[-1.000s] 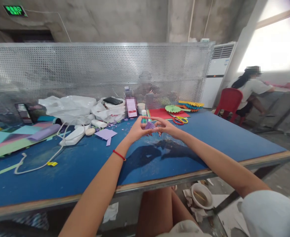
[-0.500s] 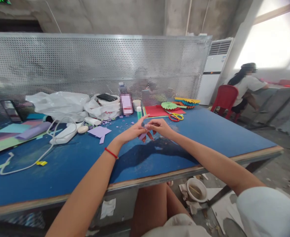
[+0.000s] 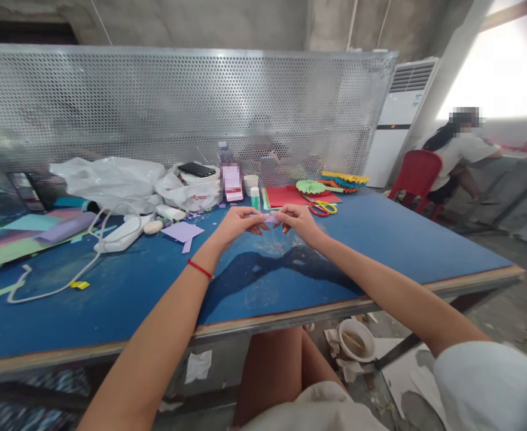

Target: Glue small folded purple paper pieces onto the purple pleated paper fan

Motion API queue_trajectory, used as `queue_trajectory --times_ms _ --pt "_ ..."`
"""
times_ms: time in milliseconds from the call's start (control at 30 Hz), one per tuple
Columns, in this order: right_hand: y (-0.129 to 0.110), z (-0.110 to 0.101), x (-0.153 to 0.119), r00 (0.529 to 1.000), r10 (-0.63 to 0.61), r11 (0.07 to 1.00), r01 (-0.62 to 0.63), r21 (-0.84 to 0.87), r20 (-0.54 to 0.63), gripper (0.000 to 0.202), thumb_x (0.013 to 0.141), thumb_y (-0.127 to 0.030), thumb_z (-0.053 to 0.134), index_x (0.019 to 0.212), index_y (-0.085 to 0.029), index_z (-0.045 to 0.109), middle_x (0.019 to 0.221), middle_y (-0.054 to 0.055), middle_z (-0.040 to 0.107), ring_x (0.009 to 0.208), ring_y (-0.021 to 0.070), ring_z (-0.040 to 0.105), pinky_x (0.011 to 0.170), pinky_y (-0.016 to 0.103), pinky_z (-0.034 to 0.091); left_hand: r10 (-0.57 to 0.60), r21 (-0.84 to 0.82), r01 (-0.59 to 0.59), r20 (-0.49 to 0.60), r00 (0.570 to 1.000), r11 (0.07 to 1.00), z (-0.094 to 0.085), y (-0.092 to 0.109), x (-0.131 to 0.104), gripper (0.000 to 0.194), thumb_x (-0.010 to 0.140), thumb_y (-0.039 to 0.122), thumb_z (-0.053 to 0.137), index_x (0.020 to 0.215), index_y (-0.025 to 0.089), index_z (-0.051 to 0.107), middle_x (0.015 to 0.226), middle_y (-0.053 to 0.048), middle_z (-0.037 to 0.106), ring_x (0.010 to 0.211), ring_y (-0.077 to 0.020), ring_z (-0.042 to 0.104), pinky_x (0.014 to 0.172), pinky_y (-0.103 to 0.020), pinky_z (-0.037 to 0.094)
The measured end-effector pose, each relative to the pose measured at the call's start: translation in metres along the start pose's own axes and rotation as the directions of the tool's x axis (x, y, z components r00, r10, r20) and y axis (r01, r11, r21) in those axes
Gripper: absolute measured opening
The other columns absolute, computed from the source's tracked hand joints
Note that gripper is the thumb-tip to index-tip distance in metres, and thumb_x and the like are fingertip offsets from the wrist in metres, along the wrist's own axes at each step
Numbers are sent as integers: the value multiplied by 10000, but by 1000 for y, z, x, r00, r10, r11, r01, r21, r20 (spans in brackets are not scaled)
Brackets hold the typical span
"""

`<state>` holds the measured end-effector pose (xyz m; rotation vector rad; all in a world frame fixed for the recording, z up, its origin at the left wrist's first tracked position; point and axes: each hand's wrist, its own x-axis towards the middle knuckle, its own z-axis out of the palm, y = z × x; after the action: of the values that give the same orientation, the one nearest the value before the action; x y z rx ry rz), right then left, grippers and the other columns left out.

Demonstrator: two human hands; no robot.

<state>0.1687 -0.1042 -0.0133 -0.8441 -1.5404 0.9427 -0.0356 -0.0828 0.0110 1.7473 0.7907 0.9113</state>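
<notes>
Between my two hands, above the blue table, is a small purple paper piece (image 3: 270, 219). My left hand (image 3: 242, 223), with a red string on the wrist, pinches its left end. The right end is pinched by my right hand (image 3: 298, 221). Just behind my left hand stands a glue stick (image 3: 255, 196) with a white cap and green body. Scissors (image 3: 323, 208) with red and yellow handles lie beyond my right hand, by red paper (image 3: 283, 196). Left of my hands lies a flat purple sheet (image 3: 183, 231) with a narrow strip beside it.
White plastic bags (image 3: 110, 179), a white power strip (image 3: 122, 234) with its cable, and coloured papers (image 3: 25, 230) occupy the left. Folded paper fans (image 3: 311, 187) lie at the back right. A perforated metal screen (image 3: 155, 108) stands behind the table (image 3: 425, 245). A person sits far right.
My hands have moved slightly apart, and my left fingers, partly spread before, now pinch. The purple piece is held level between both hands. The whole view has shifted a little.
</notes>
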Motion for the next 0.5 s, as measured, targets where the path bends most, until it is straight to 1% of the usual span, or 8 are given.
queue_trajectory --times_ms 67,200,500 --pt "1 0 0 1000 18 1000 -18 11 1 482 666 -642 803 696 -185 652 653 25 709 488 95 554 496 244 511 11 4 -10 -52 999 1000 -1 0 0 499 638 574 883 804 125 743 731 -103 771 607 -152 680 633 -273 563" --pt "4 1 0 999 38 999 -38 32 -13 468 662 -616 818 693 -179 654 660 30 716 502 98 578 513 247 523 22 11 -22 -101 995 1000 2 0 1 482 598 552 903 758 125 747 693 -97 759 573 -140 654 605 -266 546" --pt "3 2 2 999 12 998 -8 69 -52 506 581 -640 862 643 -180 658 583 18 679 520 121 606 546 278 553 23 -20 -26 -126 992 999 8 0 1 481 573 550 912 714 128 731 639 -84 738 541 -131 633 579 -260 532"
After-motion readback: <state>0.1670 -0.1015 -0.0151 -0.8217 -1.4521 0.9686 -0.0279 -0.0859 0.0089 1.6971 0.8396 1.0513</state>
